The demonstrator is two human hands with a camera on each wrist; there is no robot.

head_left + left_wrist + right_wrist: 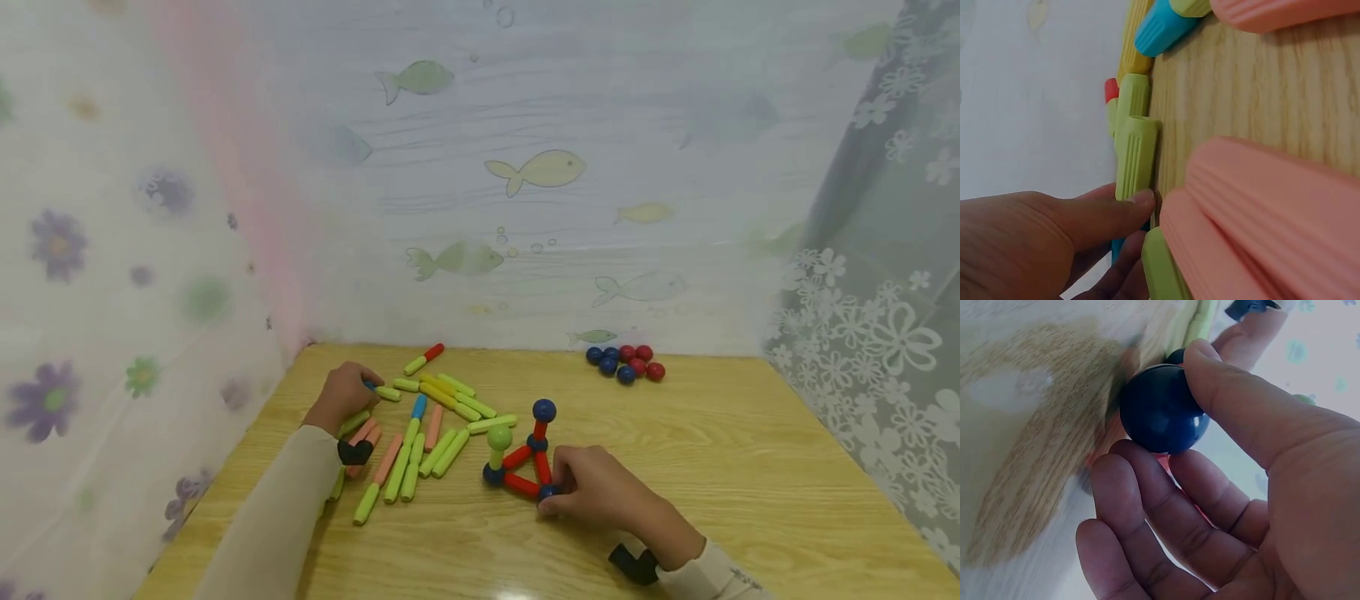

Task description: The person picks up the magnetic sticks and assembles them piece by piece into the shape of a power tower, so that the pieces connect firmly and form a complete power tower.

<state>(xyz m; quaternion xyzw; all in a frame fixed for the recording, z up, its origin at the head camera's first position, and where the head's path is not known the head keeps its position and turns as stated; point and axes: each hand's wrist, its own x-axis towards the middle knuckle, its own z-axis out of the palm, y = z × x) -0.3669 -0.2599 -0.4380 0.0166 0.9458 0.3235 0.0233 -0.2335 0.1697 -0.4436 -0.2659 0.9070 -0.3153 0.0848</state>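
My left hand (348, 396) is at the far left of the table, pinching a green and blue rod (1137, 159) between thumb and fingers. In the head view its green end (387, 393) pokes out past the fingers. At the centre lies a triangle of red rods (521, 484) joined by blue balls. Its back corner carries an upright red rod with a blue ball (544, 410) on top; its left corner carries an upright green rod under a green ball (499, 437). My right hand (600, 487) pinches the near-right corner's blue ball (1163, 409).
Several green rods (450, 452), some joined to pink or blue ones, spread between the hands. Yellow rods (437, 393) and a red and green rod (424, 359) lie farther back. Pink rods (1272, 206) sit beside the left hand. Blue and red balls (626, 375) cluster at the back right.
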